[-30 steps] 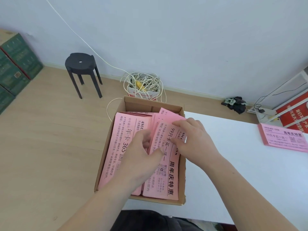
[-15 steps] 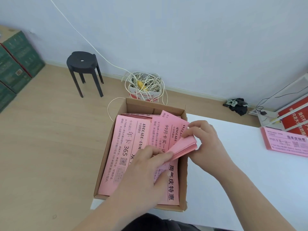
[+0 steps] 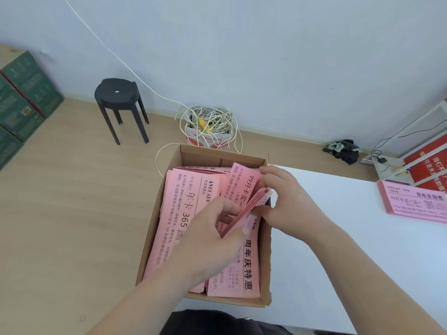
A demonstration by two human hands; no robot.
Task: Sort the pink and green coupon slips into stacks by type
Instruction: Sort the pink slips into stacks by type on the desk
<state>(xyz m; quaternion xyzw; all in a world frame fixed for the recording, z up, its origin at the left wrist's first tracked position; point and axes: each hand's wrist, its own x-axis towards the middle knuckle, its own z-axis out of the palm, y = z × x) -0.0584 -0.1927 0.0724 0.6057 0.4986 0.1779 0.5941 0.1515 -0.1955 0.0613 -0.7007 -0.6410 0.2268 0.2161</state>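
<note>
Pink paper, is that what fills the cardboard box (image 3: 264,262)?

Yes, thin long slips in two piles side by side, running near to far. The left pile (image 3: 174,213) reads "年卡 365" in heavy black print, with "AVOCADO" on a strip beside it. The right pile (image 3: 246,272) reads "周年庆特惠".

And the hands?

Both are over the box on one bundle of slips (image 3: 249,206), which is tilted and seen edge-on. The left hand (image 3: 212,238) has its fingers curled round the near end. The right hand (image 3: 287,199) pinches the far end between thumb and fingers. A loose slip (image 3: 244,182) leaning up behind the bundle starts "99月卡买一".

Where does the box sit?

At the left end of a smooth white counter (image 3: 350,250). A squared pink stack (image 3: 416,204) lies well apart at the counter's right edge, headed "周年庆特惠". Its small print is too blurred to read.

And the room?

There is a pale wood-grain floor (image 3: 60,189) and a plain pale wall. A round black stool (image 3: 118,93) has a hole in its seat. Just beyond the box, a tangle of white cable (image 3: 208,119) sits in a red-and-white carton. Green cartons (image 3: 21,97) are stacked far left, and red signs (image 3: 428,160) lean at the far right.
</note>
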